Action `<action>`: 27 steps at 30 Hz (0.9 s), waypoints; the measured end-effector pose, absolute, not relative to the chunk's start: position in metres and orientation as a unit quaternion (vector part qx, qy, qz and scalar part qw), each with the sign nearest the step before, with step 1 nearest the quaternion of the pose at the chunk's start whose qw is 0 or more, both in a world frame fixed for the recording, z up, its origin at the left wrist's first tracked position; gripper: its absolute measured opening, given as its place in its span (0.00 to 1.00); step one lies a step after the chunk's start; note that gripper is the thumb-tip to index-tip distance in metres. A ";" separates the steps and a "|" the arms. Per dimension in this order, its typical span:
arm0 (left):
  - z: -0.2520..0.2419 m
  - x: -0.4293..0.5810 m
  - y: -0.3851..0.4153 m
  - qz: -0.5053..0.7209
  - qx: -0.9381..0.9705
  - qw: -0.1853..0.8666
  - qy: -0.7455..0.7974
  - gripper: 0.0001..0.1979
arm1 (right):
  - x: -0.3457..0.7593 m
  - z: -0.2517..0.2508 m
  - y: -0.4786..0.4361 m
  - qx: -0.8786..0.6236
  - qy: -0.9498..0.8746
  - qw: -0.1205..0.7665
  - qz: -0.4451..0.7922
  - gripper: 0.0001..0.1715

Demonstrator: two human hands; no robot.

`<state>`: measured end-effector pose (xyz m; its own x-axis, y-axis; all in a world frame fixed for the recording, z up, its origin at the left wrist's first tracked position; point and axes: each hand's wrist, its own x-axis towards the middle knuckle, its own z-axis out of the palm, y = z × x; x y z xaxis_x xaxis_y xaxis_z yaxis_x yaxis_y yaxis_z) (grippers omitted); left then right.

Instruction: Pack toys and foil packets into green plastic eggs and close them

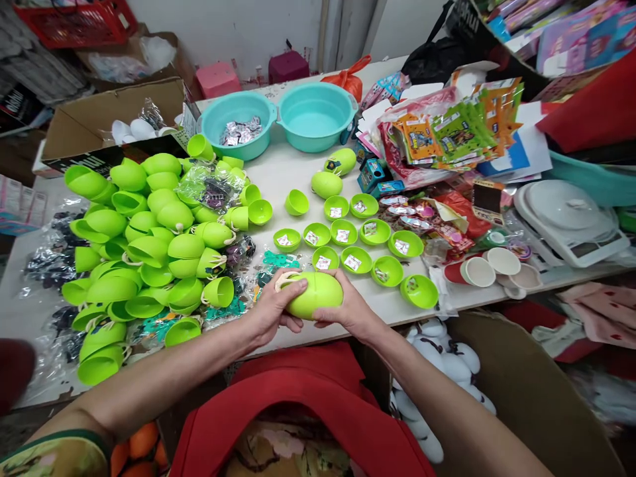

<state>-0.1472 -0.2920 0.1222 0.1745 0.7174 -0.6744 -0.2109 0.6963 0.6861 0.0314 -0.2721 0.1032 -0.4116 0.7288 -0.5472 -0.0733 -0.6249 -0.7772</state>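
Note:
Between both hands, over the table's front edge, is a lime-green plastic egg [318,295] with a seam round its middle and a pale cord at its left end. My left hand [271,305] grips the cord end, its thumb across the top. My right hand [350,305] wraps round the other end. Just beyond the egg stand several green half shells [342,231], most with a small printed packet inside. Two closed green eggs [326,185] lie farther back. Left of my hands is a large heap of green egg shells [149,248], many with cords.
Two turquoise basins [318,119] stand at the back, the left one holding small silvery packets. A cardboard box [119,109] is behind the heap. On the right are orange and green pouches [457,129], paper cups [477,271] and a white scale [571,218]. White eggs [447,364] fill a box below.

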 end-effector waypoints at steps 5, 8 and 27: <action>0.132 -0.135 -0.295 0.321 0.231 0.700 0.595 0.31 | 0.031 0.101 -0.286 -0.487 -0.333 0.286 0.755 0.48; 0.126 -0.138 -0.276 0.283 0.324 0.681 0.592 0.29 | 0.032 0.086 -0.284 -0.465 -0.316 0.299 0.771 0.51; -0.013 -0.172 -0.078 0.011 0.717 0.084 0.692 0.20 | 0.067 -0.016 0.065 -0.725 -0.659 0.203 0.008 0.44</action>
<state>-0.1722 -0.0780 -0.0128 0.0424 0.9941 -0.0995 0.9903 -0.0286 0.1358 0.0670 0.0651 -0.0160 0.1324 0.9577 0.2556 0.9509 -0.0500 -0.3054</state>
